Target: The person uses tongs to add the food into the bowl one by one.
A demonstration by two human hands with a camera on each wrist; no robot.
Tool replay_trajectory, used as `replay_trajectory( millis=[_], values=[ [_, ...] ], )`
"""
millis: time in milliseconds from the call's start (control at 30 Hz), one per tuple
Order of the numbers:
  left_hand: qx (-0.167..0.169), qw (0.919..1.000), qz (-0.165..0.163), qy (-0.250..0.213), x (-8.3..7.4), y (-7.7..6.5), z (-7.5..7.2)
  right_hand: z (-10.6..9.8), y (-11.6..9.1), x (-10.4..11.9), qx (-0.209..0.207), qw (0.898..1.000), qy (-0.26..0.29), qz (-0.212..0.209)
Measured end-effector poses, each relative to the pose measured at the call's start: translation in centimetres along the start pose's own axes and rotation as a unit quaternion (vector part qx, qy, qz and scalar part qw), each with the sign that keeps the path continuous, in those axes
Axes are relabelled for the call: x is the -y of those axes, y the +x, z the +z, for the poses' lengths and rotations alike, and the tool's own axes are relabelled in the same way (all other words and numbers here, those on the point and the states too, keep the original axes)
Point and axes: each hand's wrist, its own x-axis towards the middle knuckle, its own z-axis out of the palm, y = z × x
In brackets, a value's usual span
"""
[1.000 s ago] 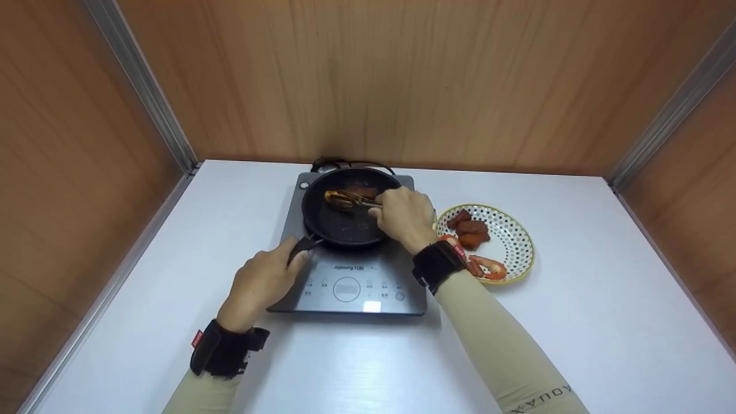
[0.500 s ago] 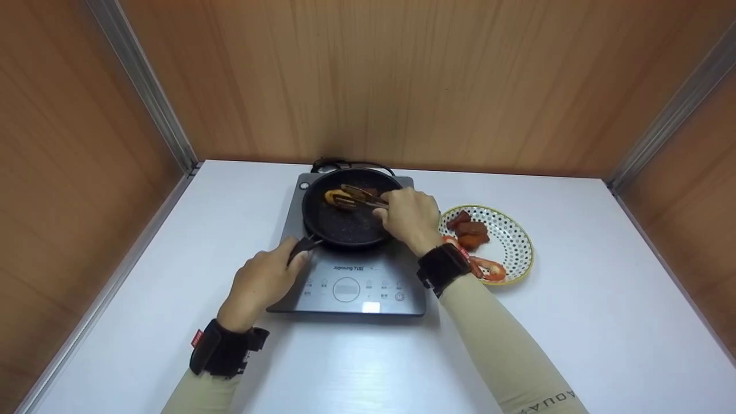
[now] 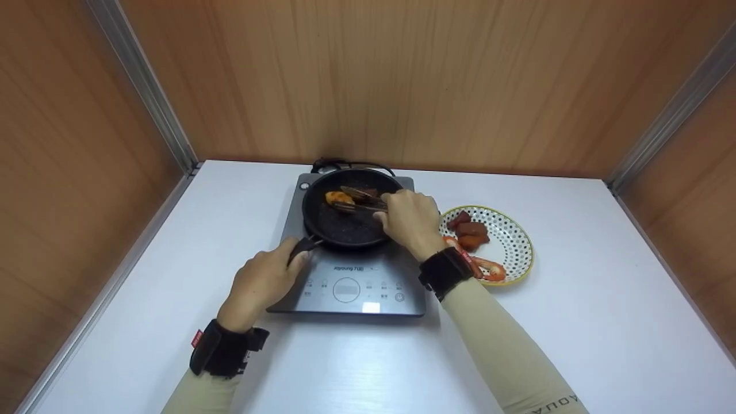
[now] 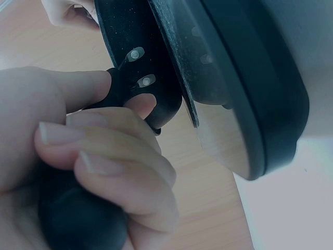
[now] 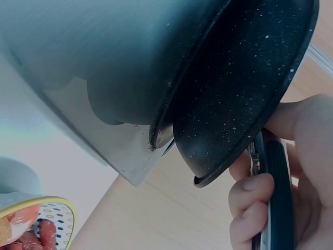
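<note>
White tabletop (image 3: 345, 362) is enclosed by wood-grain panels (image 3: 368, 86). Nearest, a black handle (image 3: 305, 246) is wrapped by the left hand (image 3: 263, 279), probably so the pan (image 3: 345, 230) is kept steady on its cooktop (image 3: 374, 276). To the right, reddish chunks (image 3: 472, 229) and shrimp (image 3: 490, 268) are held on a dotted plate (image 3: 512, 244). Tongs (image 3: 365, 207) are clasped by the right hand (image 3: 413, 219), tips parted at a yellow-orange piece (image 3: 338, 197) in the pan; whether it is pinched cannot be told.

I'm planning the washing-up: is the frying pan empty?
Not empty: the head view shows a yellow-orange piece and a dark reddish piece inside the frying pan, by the tongs.
</note>
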Motion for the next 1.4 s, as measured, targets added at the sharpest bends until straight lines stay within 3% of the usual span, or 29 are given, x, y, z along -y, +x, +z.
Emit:
replay_trajectory(
  millis=[333, 600, 933, 1400],
  values=[
    [-0.002, 1.0, 0.004, -0.001, 0.1, 0.0, 0.2, 0.1, -0.4, -0.1, -0.01, 1.0, -0.013, -0.01],
    [0.001, 1.0, 0.003, -0.004, 0.3, -0.2, -0.1, -1.6, -1.7, -1.5, -0.043, 0.999, 0.01, -0.018],
    [0.0, 1.0, 0.005, -0.004, 0.3, -0.2, -0.1, -4.4, -4.4, -5.4, -0.086, 0.996, 0.02, -0.014],
    [-0.005, 1.0, 0.005, -0.002, 0.2, 0.0, 0.2, -6.4, -8.7, -11.4, -0.075, 0.995, 0.054, 0.033]
  ],
)
